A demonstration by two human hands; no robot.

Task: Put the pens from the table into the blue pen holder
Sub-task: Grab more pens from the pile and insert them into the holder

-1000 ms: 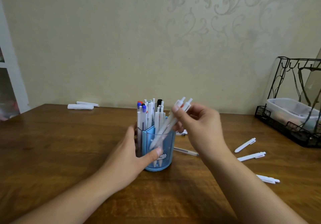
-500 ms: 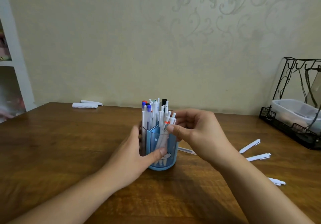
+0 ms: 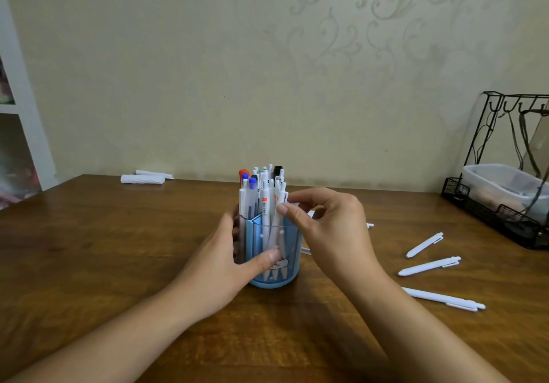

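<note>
We steady the holder (image 3: 269, 252) with our left hand (image 3: 228, 263), its grip wrapped round the near wall, thumb pressed on the clear front. Our right hand (image 3: 329, 234) sits at the rim, thumb and forefinger pinched narrow on the white pens (image 3: 274, 219) just inside the right-hand section; whether they are fully let go we cannot tell.

The risk we see is crowding. The holder is packed, and if we draw the right hand away while a finger catches a clip, a pen may lift out or the holder may tip toward us. Loosening the left hand too soon would make that worse, since the tall pens put the weight high.

The holder stands near the middle of the worktop (image 3: 89, 263), split by a blue divider: blue- and red-capped pens on the left, white and one black-capped on the right, all upright, tips down. Three loose pens (image 3: 429, 265) lie on the worktop to the right, with another partly hidden behind our right hand. Far right, a wire rack (image 3: 463, 201) holds a clear tub (image 3: 502, 180); its contents are unclear.
</note>
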